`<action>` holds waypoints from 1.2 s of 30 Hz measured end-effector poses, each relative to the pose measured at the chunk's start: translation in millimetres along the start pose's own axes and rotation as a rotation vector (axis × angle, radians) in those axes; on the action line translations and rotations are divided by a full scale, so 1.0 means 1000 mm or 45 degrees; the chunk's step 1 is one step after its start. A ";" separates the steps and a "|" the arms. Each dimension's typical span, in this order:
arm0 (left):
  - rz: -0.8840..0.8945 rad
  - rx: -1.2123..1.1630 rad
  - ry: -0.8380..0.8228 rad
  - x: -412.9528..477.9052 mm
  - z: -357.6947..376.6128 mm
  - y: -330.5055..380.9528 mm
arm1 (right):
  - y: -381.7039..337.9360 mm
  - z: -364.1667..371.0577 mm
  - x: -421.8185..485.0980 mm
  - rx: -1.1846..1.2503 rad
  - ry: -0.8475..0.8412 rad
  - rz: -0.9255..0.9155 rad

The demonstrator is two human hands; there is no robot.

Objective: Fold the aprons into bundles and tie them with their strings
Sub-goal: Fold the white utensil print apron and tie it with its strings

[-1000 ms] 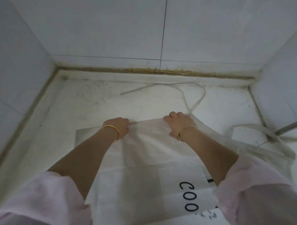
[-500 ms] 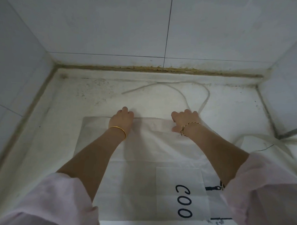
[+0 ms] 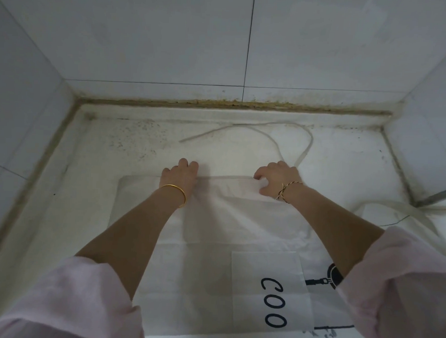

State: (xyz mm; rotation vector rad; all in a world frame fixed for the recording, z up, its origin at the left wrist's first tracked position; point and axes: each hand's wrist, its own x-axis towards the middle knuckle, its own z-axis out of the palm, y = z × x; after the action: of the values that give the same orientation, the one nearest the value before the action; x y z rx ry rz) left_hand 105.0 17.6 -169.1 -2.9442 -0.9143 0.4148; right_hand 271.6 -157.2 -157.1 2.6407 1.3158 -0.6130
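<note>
A white apron (image 3: 213, 245) lies folded flat on a white counter (image 3: 93, 188); a panel printed "COO" (image 3: 272, 301) sits near me. My left hand (image 3: 180, 174) presses on the apron's far edge, its fingers reaching past the edge onto the counter. About a hand's width to the right, my right hand (image 3: 276, 177) has its fingers curled on the same edge and pinches the hem. One apron string (image 3: 308, 144) loops across the counter beyond my right hand, its loose end lying to the left. A second strap (image 3: 394, 204) curves off to the right.
Tiled walls (image 3: 171, 38) close the counter in at the back, left and right. A stained seam (image 3: 232, 105) runs along the back edge. A metal bar (image 3: 436, 196) crosses the right corner. Bare counter shows to the left of the apron.
Both hands carried the apron's upper edge away from me and laid it flat. My left hand loosened from a grip to pressing down.
</note>
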 end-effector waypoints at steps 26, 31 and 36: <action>0.150 -0.374 -0.224 0.020 -0.009 0.065 | -0.002 -0.003 -0.005 -0.036 0.028 -0.026; 0.234 -0.283 0.001 0.017 -0.007 0.065 | -0.006 -0.003 -0.005 0.027 0.032 -0.050; 0.236 -0.544 -0.183 0.014 -0.014 0.065 | -0.004 -0.011 -0.007 -0.049 0.017 -0.077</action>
State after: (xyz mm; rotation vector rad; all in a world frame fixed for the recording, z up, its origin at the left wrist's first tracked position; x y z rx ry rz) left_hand 156.0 -27.3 -165.8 -3.4469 -0.8359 0.4995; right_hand 267.5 -156.6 -143.7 2.5874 1.4013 -0.5733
